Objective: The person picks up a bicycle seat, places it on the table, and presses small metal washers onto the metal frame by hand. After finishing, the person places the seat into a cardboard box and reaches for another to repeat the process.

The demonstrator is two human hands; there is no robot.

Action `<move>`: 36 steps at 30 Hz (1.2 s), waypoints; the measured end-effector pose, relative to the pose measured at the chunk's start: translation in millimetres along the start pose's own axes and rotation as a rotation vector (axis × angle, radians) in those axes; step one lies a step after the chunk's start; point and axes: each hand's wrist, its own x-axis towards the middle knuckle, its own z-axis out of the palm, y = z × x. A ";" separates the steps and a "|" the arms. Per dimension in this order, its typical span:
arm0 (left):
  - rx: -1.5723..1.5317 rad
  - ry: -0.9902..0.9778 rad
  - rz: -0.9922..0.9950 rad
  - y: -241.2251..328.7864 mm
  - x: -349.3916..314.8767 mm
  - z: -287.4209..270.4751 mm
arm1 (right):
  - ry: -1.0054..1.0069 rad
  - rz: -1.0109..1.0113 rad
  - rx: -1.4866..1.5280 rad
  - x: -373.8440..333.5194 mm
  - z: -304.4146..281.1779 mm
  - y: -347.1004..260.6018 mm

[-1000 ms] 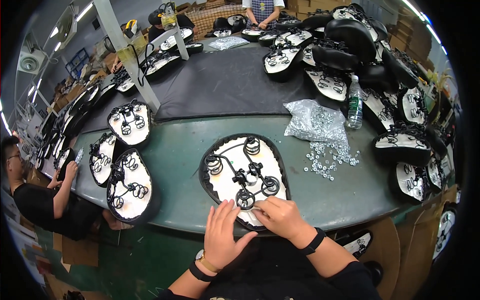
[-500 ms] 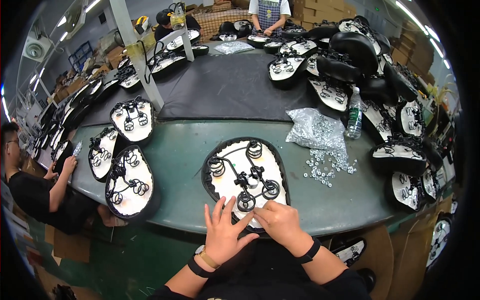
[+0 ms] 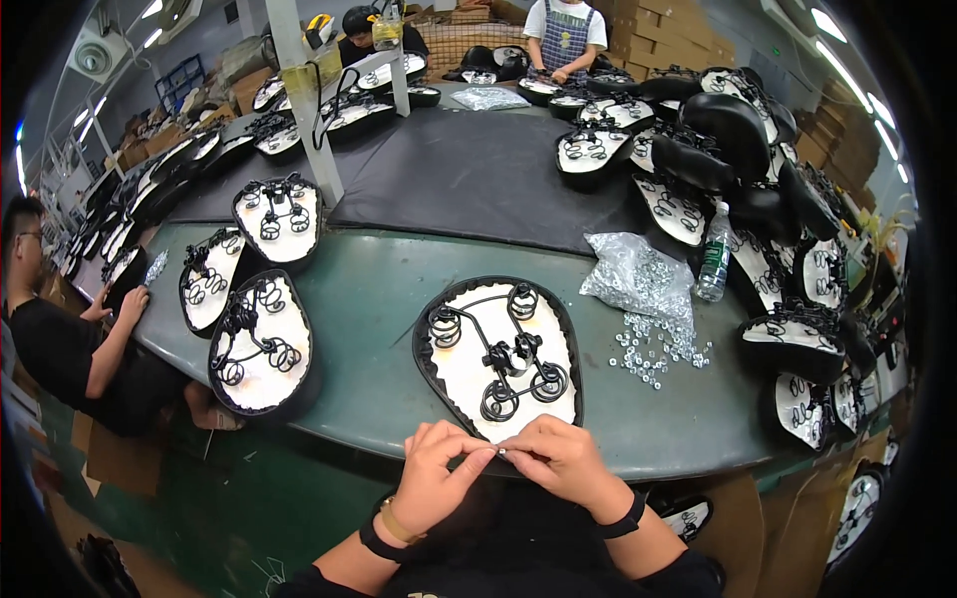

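An upturned bicycle saddle (image 3: 498, 354) with a white underside, black rim and black coil springs lies on the green table in front of me. My left hand (image 3: 431, 476) and my right hand (image 3: 558, 458) meet at its near tip. Their fingertips pinch a tiny shiny metal piece (image 3: 501, 452), apparently a nut, between them. Both hands hover just off the table's front edge.
Loose metal nuts (image 3: 653, 349) and a clear bag of them (image 3: 638, 279) lie to the right, beside a plastic bottle (image 3: 714, 261). Upturned saddles (image 3: 261, 344) sit left; finished black saddles (image 3: 733, 130) pile right. A seated person (image 3: 70, 339) works at left, others at the far end.
My hands have drawn back from the saddle's springs toward me and come together at its near tip, fingertips now pinching a small metal piece.
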 end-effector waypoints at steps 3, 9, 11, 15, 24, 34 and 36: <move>-0.207 -0.066 -0.064 -2.1 1.6 -6.3 | 0.021 0.106 0.194 -5.0 3.2 0.7; 0.235 0.207 0.254 9.9 -1.4 -1.5 | -0.056 0.610 0.752 -9.6 9.7 -7.2; 0.382 0.267 0.356 10.2 -0.7 -1.2 | -0.085 0.714 0.869 -8.6 11.2 -8.7; 0.451 0.250 0.410 7.2 -0.7 -3.2 | -0.079 0.815 0.921 -9.8 13.4 -7.8; 0.345 0.145 0.154 -37.2 45.2 9.0 | 0.089 -0.107 -0.513 7.6 5.9 10.6; 0.264 0.000 0.137 -54.0 62.1 15.2 | 0.121 -0.086 -0.417 6.8 19.5 29.0; 0.273 0.025 0.122 -51.3 62.8 18.2 | 0.136 -0.119 -0.440 8.0 20.5 29.9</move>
